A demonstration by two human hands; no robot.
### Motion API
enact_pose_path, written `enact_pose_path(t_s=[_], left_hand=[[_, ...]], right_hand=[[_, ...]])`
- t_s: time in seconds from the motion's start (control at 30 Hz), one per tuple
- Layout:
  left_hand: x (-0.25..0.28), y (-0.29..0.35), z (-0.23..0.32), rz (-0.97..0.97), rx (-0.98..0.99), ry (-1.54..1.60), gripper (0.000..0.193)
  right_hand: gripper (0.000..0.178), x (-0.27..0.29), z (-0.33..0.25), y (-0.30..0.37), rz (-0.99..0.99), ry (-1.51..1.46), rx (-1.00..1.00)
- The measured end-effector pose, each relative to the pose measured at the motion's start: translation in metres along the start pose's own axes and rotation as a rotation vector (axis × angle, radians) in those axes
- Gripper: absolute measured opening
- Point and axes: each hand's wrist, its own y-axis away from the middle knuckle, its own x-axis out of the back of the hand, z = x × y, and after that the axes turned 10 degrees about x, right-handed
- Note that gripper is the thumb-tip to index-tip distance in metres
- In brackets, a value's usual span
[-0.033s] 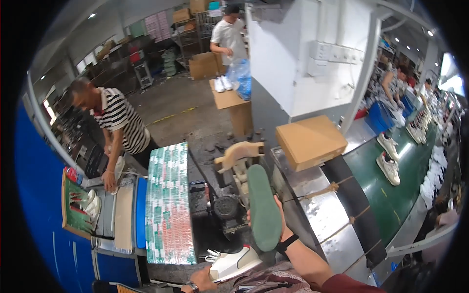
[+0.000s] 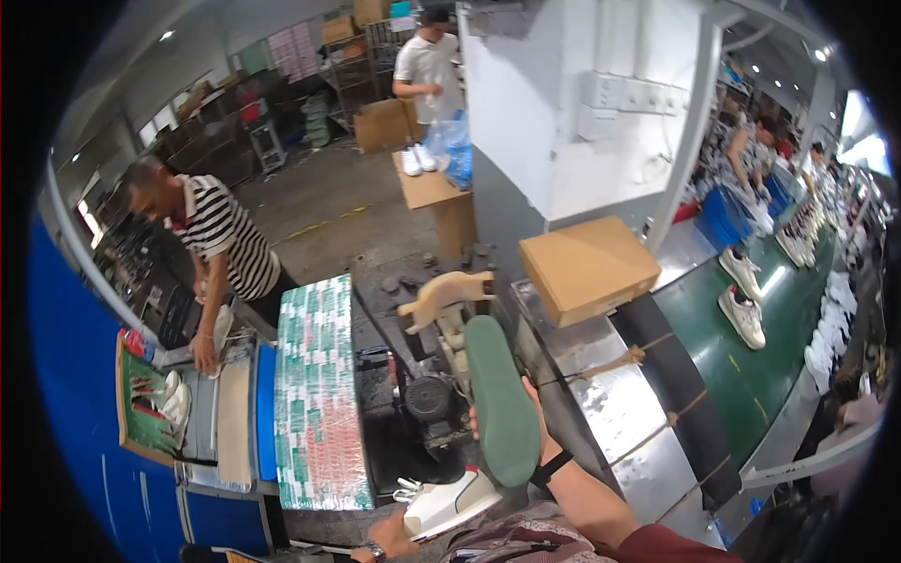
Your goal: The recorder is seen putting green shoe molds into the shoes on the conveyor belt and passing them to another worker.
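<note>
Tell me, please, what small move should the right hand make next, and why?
Perhaps the right hand should turn the green shoe sole over: its green face is toward the camera, so the other side is hidden, while the left hand is occupied with the white sneaker.

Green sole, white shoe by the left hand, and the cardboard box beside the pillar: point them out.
Green sole (image 2: 505,399): head view, middle of its face.
White shoe (image 2: 443,505): head view, side of its upper.
Cardboard box (image 2: 588,262): head view, middle of its top.
</note>
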Motion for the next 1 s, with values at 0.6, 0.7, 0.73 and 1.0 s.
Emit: enact_pose_path(t_s=[0.6, 0.7, 0.73, 1.0], left_hand=[[-0.098, -0.177, 0.442, 0.412, -0.692, -0.320, 0.061], [-0.133, -0.178, 0.450, 0.286, -0.896, -0.281, 0.061], [-0.142, -0.171, 0.448, 0.292, -0.922, -0.220, 0.071], [-0.105, -0.144, 0.316, 0.030, -0.516, 0.128, 0.072]], right_hand=[[0.064, 0.268, -0.135, 0.367, 1.476, 1.509, 0.441], [0.058, 0.266, -0.152, 0.384, 1.371, 1.879, 0.248], [0.069, 0.251, -0.168, 0.382, 1.201, 2.070, 0.079], [0.039, 0.009, -0.220, 0.112, 0.101, 1.638, 0.902]])
